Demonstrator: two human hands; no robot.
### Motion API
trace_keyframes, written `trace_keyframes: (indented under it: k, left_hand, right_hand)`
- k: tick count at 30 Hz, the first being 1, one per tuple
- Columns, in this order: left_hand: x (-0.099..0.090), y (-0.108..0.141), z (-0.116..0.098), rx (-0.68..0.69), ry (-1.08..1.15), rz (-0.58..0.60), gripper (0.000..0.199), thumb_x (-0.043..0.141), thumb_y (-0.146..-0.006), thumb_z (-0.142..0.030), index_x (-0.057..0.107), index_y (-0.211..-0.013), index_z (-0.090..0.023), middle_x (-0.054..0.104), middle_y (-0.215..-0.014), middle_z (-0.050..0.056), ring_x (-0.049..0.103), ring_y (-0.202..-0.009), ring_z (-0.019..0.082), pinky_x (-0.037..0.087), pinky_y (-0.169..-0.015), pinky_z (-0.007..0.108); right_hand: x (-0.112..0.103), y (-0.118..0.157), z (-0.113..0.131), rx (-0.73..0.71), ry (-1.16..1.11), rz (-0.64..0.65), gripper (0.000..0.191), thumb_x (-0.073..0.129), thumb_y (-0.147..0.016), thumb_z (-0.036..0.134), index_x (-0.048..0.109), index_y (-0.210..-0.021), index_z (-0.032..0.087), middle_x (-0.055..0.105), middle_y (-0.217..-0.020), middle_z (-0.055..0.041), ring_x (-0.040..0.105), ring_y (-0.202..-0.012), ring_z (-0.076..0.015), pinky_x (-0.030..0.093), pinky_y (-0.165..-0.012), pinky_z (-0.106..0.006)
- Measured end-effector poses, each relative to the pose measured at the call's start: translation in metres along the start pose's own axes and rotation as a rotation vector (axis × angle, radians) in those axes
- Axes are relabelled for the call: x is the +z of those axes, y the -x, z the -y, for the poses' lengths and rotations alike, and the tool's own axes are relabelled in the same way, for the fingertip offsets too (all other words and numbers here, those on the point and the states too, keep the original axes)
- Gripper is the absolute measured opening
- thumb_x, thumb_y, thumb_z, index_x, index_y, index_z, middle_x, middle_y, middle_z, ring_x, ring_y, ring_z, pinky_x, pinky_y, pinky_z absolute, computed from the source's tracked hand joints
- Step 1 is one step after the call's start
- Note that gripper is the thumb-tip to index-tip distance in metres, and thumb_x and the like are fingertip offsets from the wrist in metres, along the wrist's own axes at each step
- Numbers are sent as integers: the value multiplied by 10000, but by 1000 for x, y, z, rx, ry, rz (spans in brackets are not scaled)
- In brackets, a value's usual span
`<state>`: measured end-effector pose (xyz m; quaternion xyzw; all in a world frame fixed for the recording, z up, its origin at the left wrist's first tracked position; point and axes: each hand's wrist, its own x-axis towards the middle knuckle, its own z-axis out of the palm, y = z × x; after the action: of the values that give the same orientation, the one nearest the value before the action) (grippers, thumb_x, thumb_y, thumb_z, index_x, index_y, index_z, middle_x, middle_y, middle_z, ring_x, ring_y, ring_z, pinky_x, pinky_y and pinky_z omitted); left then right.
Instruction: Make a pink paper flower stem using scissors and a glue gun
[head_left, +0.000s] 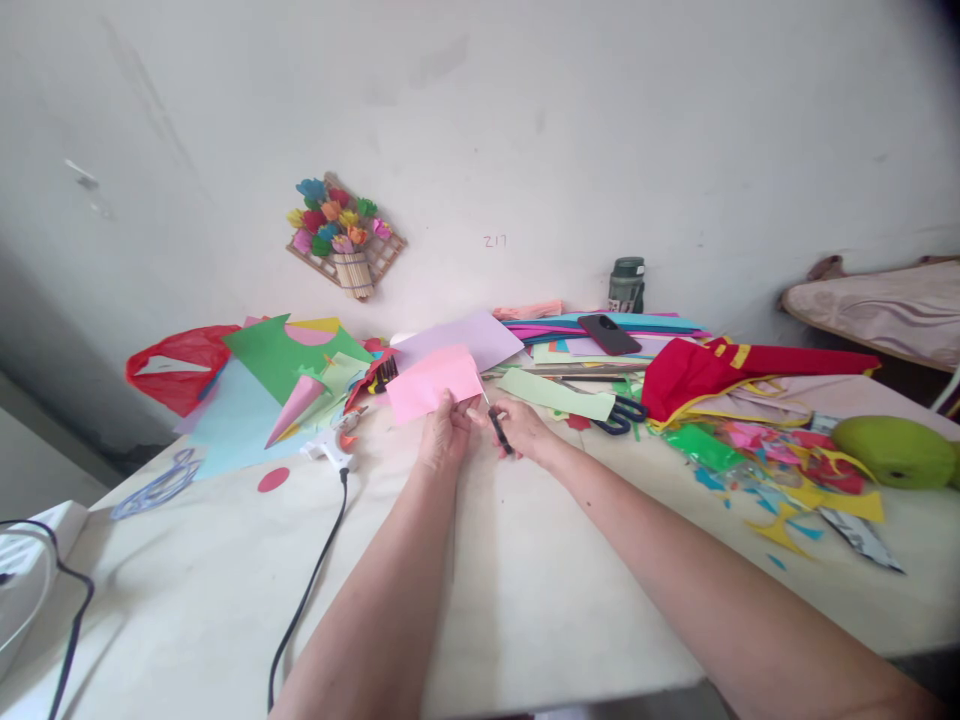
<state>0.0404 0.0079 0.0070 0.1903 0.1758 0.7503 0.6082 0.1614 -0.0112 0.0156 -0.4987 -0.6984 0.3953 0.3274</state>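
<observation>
**Two hands (480, 430) at a pink sheet (431, 385)**

The left hand (447, 435) is closed on the near edge of the smooth, stiff-looking pink sheet, thumb on top, near the middle of the table (390, 610). The right hand (521, 430) is curled around the dark handles of slim scissors (500, 432), their blades at the sheet's right edge.

Left of them lie a white glue gun (330, 445), a flat red disc (274, 480), a pink paper cone (300, 400) and a crumpled, see-through red plastic bag (180, 370); its contents cannot be made out. On the wall, a bundled-stick holder (355, 275) carries bright, ruffled flowers (330, 228). A dark green bottle (626, 285) stands at the far side; what it holds is unclear.

Red cloth (697, 375) with yellow edging lies right, beyond jagged scraps (784, 525) and a rounded green object (892, 450). Bare tabletop runs from both forearms to the near edge; sheets and a phone (609, 335) crowd the far side.
</observation>
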Motion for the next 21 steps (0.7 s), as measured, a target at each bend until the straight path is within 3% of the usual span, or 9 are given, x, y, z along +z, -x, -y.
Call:
trace_keyframes:
  k: [21]
  left_hand:
    - [0, -1, 0, 11, -11, -28, 157, 425, -811, -116, 530, -928, -128, 649, -890, 80, 592, -901, 174, 445, -854, 346]
  right_hand:
    - [6, -11, -10, 37, -45, -33, 453, 536, -622, 587, 530, -833, 186, 522, -491, 29, 527, -367, -125, 319, -244, -171]
